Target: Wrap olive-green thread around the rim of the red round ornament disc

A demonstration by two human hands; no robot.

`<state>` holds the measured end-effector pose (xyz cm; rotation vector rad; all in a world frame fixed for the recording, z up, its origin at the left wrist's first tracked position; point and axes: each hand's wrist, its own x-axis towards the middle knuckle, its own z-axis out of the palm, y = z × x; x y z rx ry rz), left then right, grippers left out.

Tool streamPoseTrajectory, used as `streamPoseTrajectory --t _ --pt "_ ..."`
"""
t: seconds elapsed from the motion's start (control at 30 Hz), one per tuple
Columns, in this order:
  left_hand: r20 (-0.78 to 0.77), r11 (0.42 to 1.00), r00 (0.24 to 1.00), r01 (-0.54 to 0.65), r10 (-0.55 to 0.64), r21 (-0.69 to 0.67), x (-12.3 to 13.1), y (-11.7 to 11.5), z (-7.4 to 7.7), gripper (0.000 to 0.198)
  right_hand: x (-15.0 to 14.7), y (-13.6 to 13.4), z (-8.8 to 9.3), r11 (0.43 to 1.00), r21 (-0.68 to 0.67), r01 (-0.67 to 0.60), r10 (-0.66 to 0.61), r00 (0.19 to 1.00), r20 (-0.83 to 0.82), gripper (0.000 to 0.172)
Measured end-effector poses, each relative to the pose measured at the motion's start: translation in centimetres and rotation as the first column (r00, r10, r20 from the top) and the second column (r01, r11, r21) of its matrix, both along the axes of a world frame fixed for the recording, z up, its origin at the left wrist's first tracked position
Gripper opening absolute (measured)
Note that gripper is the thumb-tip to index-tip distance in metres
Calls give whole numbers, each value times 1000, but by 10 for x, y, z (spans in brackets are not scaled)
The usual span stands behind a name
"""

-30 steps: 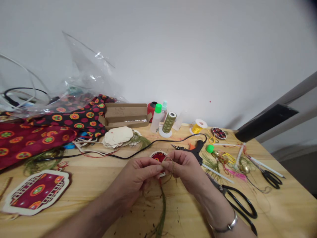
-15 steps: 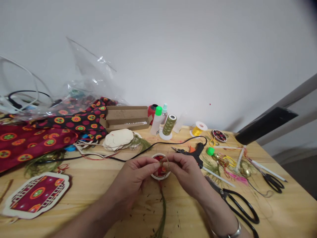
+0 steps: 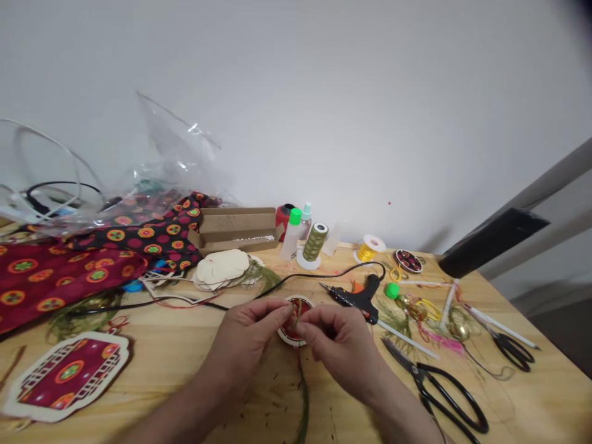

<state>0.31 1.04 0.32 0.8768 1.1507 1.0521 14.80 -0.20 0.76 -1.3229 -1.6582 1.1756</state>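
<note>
My left hand (image 3: 252, 336) and my right hand (image 3: 340, 345) meet over the middle of the wooden table (image 3: 185, 394), both pinched on fine olive-green thread (image 3: 298, 311). A green tassel strand (image 3: 303, 401) hangs from the pinch toward me. Right behind my fingertips lies a small round red ornament (image 3: 293, 317) with a white rim. The thread between my fingers is too thin to follow.
A black glue gun (image 3: 358, 296) with its cord, black scissors (image 3: 439, 385) and a second pair (image 3: 511, 348) lie right. Thread spools (image 3: 314, 242), bottles (image 3: 290, 232), a cardboard box (image 3: 238, 228), wooden cutouts (image 3: 222, 268), patterned fabric (image 3: 69, 271) and a lantern-shaped plaque (image 3: 65, 376) sit behind and left.
The thread loop seen above my fingers a second ago has closed up. Both hands have drawn closer together and lower over the red ornament; the view tilted slightly down.
</note>
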Motion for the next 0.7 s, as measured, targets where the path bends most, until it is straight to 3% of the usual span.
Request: streamPoseTrajectory --t 0.13,0.27,0.47,0.57,0.63,0.7 --pt "169 994 985 -26 43 -104 0 1 -3 8 -6 -5 -4 994 58 -91 84 989 118 21" --pt "298 983 954 30 26 -183 -3 1 -10 11 -9 -5 -5 984 119 -133 105 971 216 22" --pt "413 980 910 122 -47 -157 -4 2 -10 15 -6 -7 -6 969 123 -216 180 950 253 22" --pt "440 979 897 114 -27 -171 -3 2 -6 15 -1 -6 -2 959 101 -263 236 945 225 17" --pt "442 980 897 103 -19 -168 -2 2 -3 11 2 -1 1 974 130 -185 161 971 174 17" --pt "428 981 903 112 -33 -159 -1 1 -3 8 4 5 1 983 181 -21 4 995 95 17"
